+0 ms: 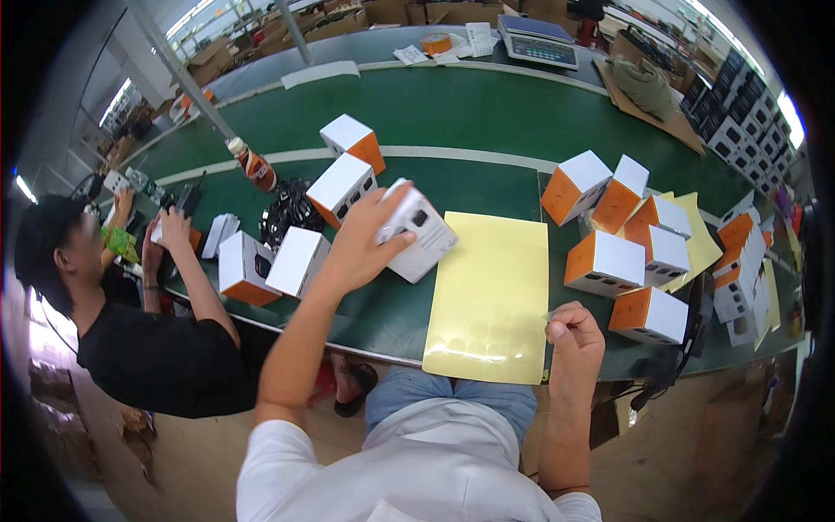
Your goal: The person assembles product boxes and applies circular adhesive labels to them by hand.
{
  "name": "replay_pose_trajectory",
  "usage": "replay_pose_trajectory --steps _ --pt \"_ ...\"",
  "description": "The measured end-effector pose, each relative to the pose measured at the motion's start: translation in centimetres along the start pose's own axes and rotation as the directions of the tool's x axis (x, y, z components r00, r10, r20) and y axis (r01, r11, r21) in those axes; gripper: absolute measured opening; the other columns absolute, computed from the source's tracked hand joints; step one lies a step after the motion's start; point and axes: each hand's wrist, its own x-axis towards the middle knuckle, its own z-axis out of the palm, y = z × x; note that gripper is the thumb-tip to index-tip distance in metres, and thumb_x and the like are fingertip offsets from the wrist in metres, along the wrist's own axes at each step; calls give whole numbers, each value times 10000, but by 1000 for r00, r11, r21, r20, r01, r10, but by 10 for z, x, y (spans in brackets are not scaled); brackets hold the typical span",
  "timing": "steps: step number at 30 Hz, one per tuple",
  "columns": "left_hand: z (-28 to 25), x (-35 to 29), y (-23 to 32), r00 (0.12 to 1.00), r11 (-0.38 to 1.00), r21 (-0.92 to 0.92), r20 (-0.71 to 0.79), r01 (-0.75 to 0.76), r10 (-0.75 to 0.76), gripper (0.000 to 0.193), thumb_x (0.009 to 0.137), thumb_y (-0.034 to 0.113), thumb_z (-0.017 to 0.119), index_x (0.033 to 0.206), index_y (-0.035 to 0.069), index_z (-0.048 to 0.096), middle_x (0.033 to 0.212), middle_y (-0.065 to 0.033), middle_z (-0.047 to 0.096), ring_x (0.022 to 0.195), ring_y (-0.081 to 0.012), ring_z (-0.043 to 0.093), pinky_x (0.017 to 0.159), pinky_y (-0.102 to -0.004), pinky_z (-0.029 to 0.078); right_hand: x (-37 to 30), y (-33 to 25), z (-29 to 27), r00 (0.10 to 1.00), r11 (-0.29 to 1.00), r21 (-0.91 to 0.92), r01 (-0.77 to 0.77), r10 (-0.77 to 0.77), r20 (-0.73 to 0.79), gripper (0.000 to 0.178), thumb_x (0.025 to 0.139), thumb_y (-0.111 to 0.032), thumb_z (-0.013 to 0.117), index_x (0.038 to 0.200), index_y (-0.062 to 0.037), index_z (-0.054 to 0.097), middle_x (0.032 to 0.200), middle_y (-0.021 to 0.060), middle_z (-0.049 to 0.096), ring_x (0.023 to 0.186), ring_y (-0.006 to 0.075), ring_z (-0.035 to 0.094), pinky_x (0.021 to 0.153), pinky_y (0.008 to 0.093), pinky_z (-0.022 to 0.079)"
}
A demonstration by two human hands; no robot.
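The left hand (361, 248) is gripping a white box (417, 230), fingers wrapped over its top, tilting it just above the green surface (487, 122) at about 11 o'clock from the yellow sheet (489, 296). The right hand (574, 335) is pinching something tiny and clear between thumb and forefinger at the sheet's 3 o'clock edge (probably a round sticker, though it is too small to tell for sure).

By my reading, the sealing step is under way: a sticker is lifted and the box is being presented for it. The next move calls for bringing the two together, with the box face turned toward the right hand and the sticker laid flat without creasing.

The sheet is glossy, smooth backing paper, showing faint circular outlines along its near edge. The box is stiff, matte cardboard, cube-shaped with sharp corners, dark printed marks on one face. More boxes (604, 261), white with orange sides, are lying scattered at 3 o'clock and 9 o'clock of the sheet.
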Motion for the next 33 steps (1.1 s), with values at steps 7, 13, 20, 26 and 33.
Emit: replay_pose_trajectory --steps 7,13,20,26,33 --pt "66 -54 43 940 -245 -969 64 -21 -334 646 978 240 622 1536 116 320 1417 -51 531 1297 -203 526 1085 -389 426 -4 -18 34 982 986 139 -95 69 176 49 840 20 674 872 -7 649 919 23 535 849 105 498 786 252 392" --pt "95 -68 55 943 -324 -946 92 -17 -319 651 996 245 595 1553 128 279 1435 -47 508 1310 -194 511 1086 -386 430 -9 -12 46 968 974 132 -186 159 197 26 866 -12 687 879 -14 664 918 0 562 852 86 499 802 241 385" --pt "100 -77 52 952 -313 -950 82 -16 -296 684 997 247 593 1566 133 231 1440 -57 497 1313 -201 510 1087 -390 436 -10 -5 52 964 968 98 -233 216 157 41 875 -39 701 877 -20 665 904 -2 588 862 81 542 823 241 418" --pt "101 -79 53 944 -270 -962 60 -32 -325 717 979 262 622 1562 122 229 1449 -80 478 1330 -226 493 1095 -403 432 -6 -1 58 961 961 72 -267 259 97 73 880 -66 714 876 -24 654 814 -19 596 791 59 538 784 225 428" --pt "104 -83 52 943 -261 -965 52 -38 -328 726 978 259 623 1564 115 219 1458 -87 470 1336 -228 489 1096 -407 432 -2 15 59 969 969 -7 -247 248 13 92 859 -54 740 846 -21 655 709 -64 517 654 17 435 644 173 392"
